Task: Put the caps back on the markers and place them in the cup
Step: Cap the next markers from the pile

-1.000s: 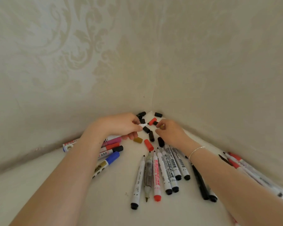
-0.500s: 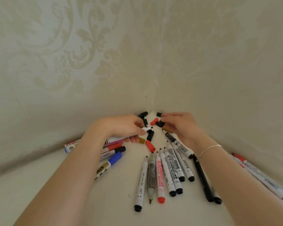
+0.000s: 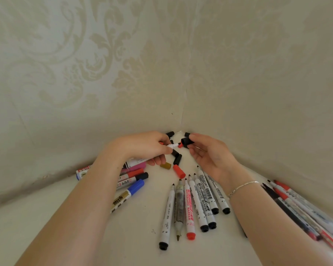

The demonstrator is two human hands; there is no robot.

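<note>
Corner tabletop [image 3: 85, 227], loose uncapped markers [image 3: 196, 204]

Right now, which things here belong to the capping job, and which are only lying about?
In use:
left hand gripping an uncapped marker
right hand pinching a black cap
loose caps near the corner
uncapped markers in a fan

Lying about:
capped markers under the left forearm
bracelet
patterned wall
No cup is in view.

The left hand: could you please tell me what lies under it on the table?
Under the left hand, a pink marker and the white marker in its grip pass beneath the palm. A gold cap lies by its fingertips. Anything else beneath is covered.
</note>
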